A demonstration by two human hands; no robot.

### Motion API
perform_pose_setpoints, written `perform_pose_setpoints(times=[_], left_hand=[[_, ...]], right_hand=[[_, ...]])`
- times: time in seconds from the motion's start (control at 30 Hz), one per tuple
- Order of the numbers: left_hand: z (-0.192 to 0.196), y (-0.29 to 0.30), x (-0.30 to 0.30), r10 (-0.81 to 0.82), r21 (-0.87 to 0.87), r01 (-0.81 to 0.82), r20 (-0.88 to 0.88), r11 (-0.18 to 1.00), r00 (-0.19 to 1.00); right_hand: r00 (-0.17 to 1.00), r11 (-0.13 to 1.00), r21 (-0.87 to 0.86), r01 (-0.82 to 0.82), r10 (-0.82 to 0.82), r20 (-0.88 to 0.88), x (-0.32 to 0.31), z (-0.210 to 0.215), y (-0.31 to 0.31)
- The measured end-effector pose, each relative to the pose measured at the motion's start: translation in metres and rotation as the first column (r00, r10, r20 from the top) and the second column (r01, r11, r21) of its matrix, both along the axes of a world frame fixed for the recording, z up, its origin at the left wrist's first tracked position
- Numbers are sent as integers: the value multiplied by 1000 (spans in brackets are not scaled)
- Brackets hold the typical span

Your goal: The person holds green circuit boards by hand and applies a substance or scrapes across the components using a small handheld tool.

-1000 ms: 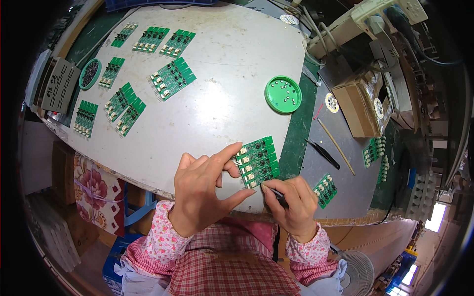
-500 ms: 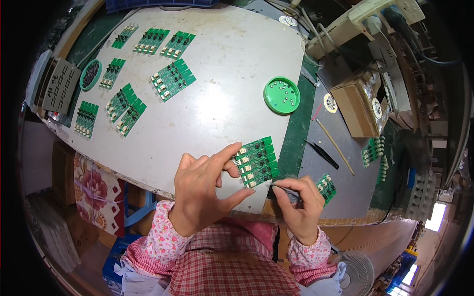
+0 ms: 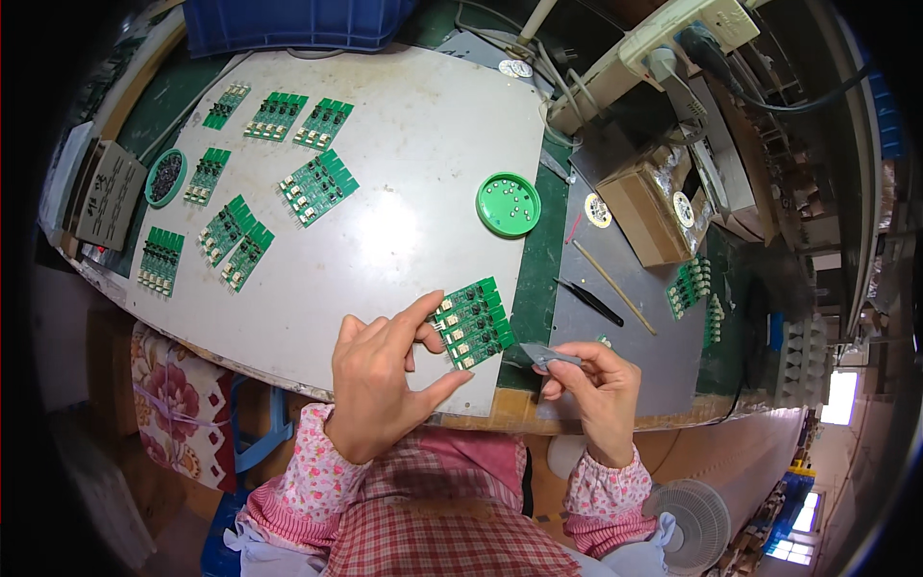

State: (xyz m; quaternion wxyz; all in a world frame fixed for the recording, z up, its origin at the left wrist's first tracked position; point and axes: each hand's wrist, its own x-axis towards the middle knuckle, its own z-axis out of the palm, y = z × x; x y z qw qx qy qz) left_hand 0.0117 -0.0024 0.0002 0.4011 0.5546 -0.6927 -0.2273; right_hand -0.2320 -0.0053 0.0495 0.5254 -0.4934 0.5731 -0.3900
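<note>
My left hand [image 3: 377, 380] grips a green circuit board panel [image 3: 473, 322] by its edges, thumb at the near edge and index finger at the far one. The panel carries rows of white connectors and small black parts, and is held over the pale work sheet [image 3: 399, 231]. In my right hand [image 3: 596, 394] a grey tool with a flat, pointed tip [image 3: 545, 356] is pinched between thumb and fingers. Its tip points at the panel's right side, a small gap away. The tool's exact kind is unclear, and the hand partly covers it.
Several similar boards [image 3: 317, 188] lie at the left, near a round tub of dark parts [image 3: 166, 178]. A green dish with small pale parts [image 3: 508, 205] stands at right. Beyond it lie black tweezers [image 3: 589, 301], a thin stick [image 3: 615, 288] and a cardboard box [image 3: 649, 212].
The grey tool has drawn back to the right of the panel, and more of it shows. My left hand keeps the same hold. The whole view has shifted with my head.
</note>
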Motion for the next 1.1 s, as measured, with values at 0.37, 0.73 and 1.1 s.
perform_pose_setpoints(times=[0.37,0.73,1.1], left_hand=[[1,3,1,-2,-6,2,-41,1000,999],[20,19,-20,51,-81,-63,-147,995,988],[39,54,-73,-106,279,562,-824,779,556]], right_hand=[[992,999,-27,-42,45,114,5,-5,-1],[955,991,-103,88,-55,293,33,7,11],[943,885,-363,291,-201,265,56,1,69]])
